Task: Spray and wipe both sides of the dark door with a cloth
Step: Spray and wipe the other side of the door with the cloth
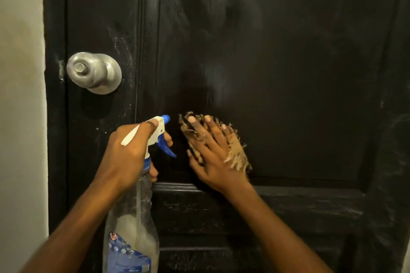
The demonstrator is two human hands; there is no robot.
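Presently my left hand [126, 153] curls round the spray bottle [133, 217], nozzle facing the dark door [288, 62]; my right hand [213, 157], fingers splayed, presses the cloth [238, 155] flat against it for even wiping.

Black door [277, 62], tan cloth [238, 155]

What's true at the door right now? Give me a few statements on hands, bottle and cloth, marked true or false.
The left hand grips the spray bottle. True.
The right hand presses the cloth against the door. True.
The cloth covers the door knob. False: it lies on the door, lower right of the knob.
The right hand is curled into a fist. False: its fingers are spread straight over the cloth.
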